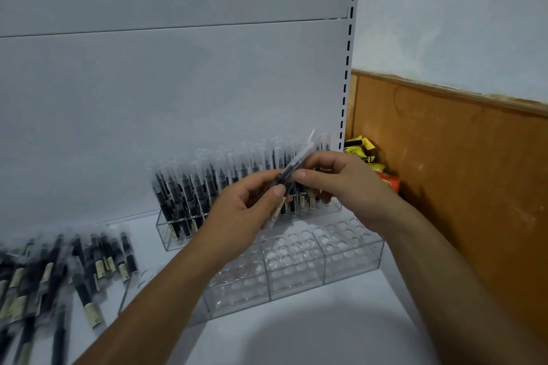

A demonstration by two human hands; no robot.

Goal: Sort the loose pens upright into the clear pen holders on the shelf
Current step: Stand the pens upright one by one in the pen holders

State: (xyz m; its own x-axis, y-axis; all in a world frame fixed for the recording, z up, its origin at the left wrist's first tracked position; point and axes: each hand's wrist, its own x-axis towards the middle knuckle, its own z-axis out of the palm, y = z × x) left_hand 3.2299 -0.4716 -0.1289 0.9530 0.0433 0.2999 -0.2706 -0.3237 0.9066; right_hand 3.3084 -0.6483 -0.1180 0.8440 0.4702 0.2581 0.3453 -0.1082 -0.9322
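Hands: left hand (248,212) and right hand (336,184) are both pinching one pen (303,153), mid-frame.
Risk: the pen may be slipping between grips, missing the holder (353,259).

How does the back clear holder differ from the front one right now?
The back holder is packed with upright pens; the front holder's visible holes are empty. The back holder stands farther from the camera, the front holder nearer. Both are clear plastic.
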